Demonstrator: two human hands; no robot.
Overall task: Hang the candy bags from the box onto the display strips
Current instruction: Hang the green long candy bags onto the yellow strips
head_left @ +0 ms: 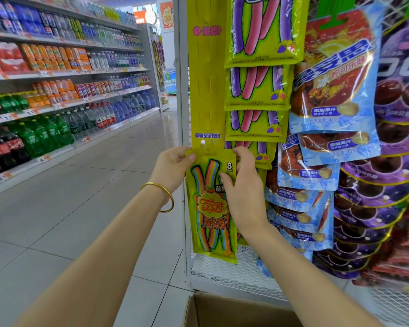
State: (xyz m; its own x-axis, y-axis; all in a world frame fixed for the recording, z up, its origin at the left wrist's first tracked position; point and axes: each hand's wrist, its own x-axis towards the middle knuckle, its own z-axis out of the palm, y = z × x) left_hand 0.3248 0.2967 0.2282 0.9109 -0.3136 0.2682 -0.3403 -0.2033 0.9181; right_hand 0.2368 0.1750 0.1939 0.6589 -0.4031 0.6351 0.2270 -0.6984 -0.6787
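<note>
Both hands pinch a yellow-green candy bag point(210, 204), printed "8" and 酸条, against the yellow display strip point(204, 90): left grip point(175, 166) and right grip point(242, 182) at its top corners

Open aisle floor point(85, 208) lies left; hanging candy bags point(328, 149) crowd the right, cardboard box point(222, 312) below.

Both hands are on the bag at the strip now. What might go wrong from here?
1. The bag is held only by its top corners, left hand and right hand; it may miss the tabs on the strip and drop.
2. Pressing hard could bend the strip.
3. The right hand may knock the neighbouring purple bags.
</note>
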